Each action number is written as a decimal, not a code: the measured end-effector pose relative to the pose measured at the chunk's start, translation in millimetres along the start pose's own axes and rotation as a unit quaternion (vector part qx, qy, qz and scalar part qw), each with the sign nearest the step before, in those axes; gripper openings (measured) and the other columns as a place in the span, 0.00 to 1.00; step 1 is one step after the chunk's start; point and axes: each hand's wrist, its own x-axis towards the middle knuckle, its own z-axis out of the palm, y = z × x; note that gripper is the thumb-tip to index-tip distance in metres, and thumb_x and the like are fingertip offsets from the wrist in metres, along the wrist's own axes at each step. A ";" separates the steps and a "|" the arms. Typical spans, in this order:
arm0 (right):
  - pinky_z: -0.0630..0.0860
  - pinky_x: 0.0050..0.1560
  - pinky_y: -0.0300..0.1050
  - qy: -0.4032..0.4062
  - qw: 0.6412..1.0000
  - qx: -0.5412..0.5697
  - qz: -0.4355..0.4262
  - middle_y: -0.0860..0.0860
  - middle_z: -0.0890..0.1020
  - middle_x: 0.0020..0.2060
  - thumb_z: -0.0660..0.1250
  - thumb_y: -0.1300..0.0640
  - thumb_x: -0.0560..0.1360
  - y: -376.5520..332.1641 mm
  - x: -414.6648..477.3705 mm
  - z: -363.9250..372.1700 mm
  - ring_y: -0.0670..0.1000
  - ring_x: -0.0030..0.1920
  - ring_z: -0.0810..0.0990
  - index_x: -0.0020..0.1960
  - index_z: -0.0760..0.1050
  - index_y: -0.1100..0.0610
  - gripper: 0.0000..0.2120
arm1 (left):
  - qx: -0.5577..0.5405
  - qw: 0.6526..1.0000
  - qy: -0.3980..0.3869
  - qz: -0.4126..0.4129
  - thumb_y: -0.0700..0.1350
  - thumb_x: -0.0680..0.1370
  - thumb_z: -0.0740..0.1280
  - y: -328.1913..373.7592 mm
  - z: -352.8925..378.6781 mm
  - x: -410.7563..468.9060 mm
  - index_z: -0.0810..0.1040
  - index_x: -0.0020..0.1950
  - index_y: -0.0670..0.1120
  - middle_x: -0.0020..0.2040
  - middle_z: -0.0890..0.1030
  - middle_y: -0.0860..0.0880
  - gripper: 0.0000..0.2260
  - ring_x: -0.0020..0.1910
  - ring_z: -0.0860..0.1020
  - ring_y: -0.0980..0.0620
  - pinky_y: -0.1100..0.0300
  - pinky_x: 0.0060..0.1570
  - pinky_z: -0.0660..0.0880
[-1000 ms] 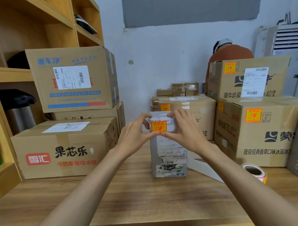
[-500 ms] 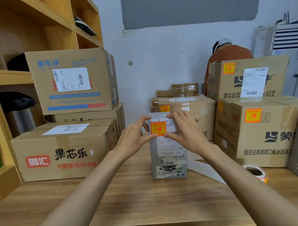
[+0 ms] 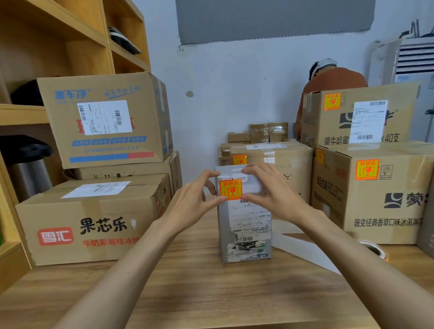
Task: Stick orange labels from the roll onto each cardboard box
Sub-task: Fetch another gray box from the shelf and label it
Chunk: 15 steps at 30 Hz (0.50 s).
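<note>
1. Head view. A tall grey box (image 3: 244, 227) stands upright on the wooden table (image 3: 191, 293), about at its centre, with its printed shipping slip facing the camera.
2. An orange label (image 3: 230, 189) sits on the upper front face of the grey box, near the top left corner, and looks flat against the surface.
3. The left hand (image 3: 190, 202) grips the top left corner of the grey box. Its forefinger curls over the top edge and its thumb tip presses at the label's lower left corner.
4. The right hand (image 3: 273, 194) grips the top right of the same box. Its fingers lie over the top edge and its thumb tip sits at the label's lower right corner.
5. The label roll (image 3: 372, 250) lies on the table to the right, well apart from both hands and partly hidden by the right forearm. A white backing strip (image 3: 300, 250) runs from it towards the grey box.
6. On the right, a lower cardboard box (image 3: 384, 207) and an upper cardboard box (image 3: 332, 125) each carry an orange label on the front.
7. The rear centre box (image 3: 279, 159) also carries one at its top left corner.
8. On the left, a stack of cardboard boxes (image 3: 90, 218) stands beside the wooden shelf unit (image 3: 71, 34).
9. A person in a rust-coloured top (image 3: 331, 79) is behind the right stack.
</note>
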 end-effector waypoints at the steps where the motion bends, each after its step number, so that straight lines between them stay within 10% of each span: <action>1: 0.70 0.66 0.53 -0.003 1.000 -0.003 -0.003 0.44 0.73 0.66 0.68 0.37 0.72 1.5 -0.2 0.8 0.47 0.67 0.67 0.68 0.71 0.50 0.29 | -0.001 1.000 0.004 -0.001 0.59 0.77 0.71 -0.3 1.2 -0.2 0.66 0.72 0.55 0.49 0.79 0.57 0.27 0.38 0.79 0.57 0.53 0.43 0.80; 9: 0.64 0.71 0.56 0.049 0.991 -0.126 0.022 0.54 0.61 0.77 0.65 0.33 0.74 -6.1 -16.8 -7.8 0.56 0.75 0.63 0.77 0.63 0.50 0.37 | -0.173 0.978 0.088 -0.072 0.60 0.82 0.62 1.3 6.3 -4.6 0.74 0.67 0.62 0.51 0.79 0.56 0.15 0.44 0.79 0.54 0.56 0.39 0.79; 15: 0.75 0.44 0.48 0.162 0.972 -0.145 0.085 0.50 0.77 0.52 0.68 0.38 0.76 -45.0 -46.5 17.1 0.51 0.48 0.76 0.57 0.75 0.55 0.21 | -0.308 0.929 0.058 -0.197 0.52 0.85 0.59 -4.0 17.8 7.5 0.61 0.81 0.56 0.74 0.71 0.52 0.23 0.72 0.69 0.55 0.54 0.73 0.66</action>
